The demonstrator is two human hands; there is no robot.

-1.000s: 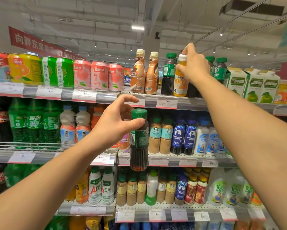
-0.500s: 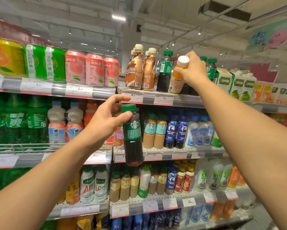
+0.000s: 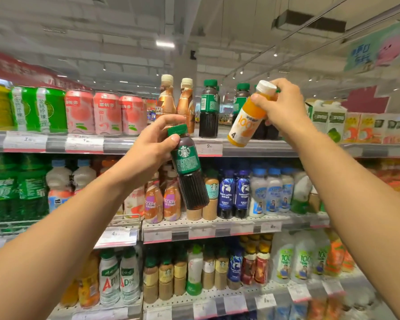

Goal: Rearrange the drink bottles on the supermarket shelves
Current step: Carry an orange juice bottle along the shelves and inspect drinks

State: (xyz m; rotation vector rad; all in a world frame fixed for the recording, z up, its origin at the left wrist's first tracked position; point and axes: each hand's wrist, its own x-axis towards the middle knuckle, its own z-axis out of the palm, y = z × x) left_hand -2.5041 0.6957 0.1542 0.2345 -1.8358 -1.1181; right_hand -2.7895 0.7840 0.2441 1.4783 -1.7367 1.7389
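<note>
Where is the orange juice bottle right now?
Head view, upper right: the orange juice bottle is tilted in the right hand, off the top shelf.

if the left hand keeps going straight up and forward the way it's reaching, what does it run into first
Probably the front edge of the top shelf, then the copper coffee bottles standing on it. The left hand holds the dark Starbucks bottle tilted just below that edge; depth is unclear, so it may still be short of it.
</note>
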